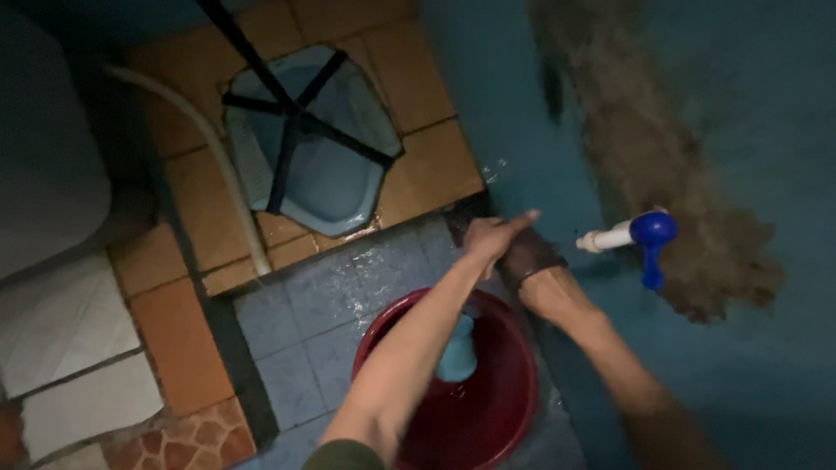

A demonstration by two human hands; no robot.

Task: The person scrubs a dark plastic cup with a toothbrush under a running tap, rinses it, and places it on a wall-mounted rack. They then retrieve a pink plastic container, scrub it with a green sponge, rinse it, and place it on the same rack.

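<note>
Setting: a dim, tiled household bathroom or washroom.

A blue squat toilet pan (326, 157) sits in a raised platform of orange tiles (431, 170), with a pale hose (222, 161) running along its edge. The lower floor is wet grey-blue tile (348, 287). A white tap with a blue handle (640, 235) projects from a teal-painted wall (784, 104) marked by a large brown stain (662, 148). A red plastic basin (488, 392) stands on the floor below the tap.
</note>
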